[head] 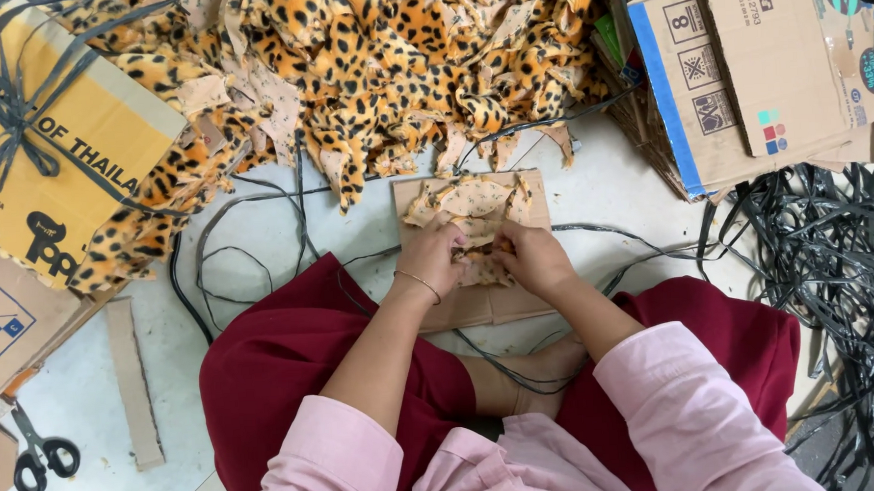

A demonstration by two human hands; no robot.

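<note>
Hands (482,253) on fuzzy leopard-print scraps (470,210)

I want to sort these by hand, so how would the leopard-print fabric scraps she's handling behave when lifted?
The leopard-print fabric scraps would probably flop and drape, since they lie crumpled on the cardboard piece. They look light, being thin and small. The fuzzy pile likely grips rather than slips; both hands pinch one easily.

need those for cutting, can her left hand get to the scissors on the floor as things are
Probably not right away. The scissors lie far off beyond the left knee, and the left hand is busy on the leopard-print fabric piece. Nothing blocks the floor between, but she would have to let go and lean.
</note>
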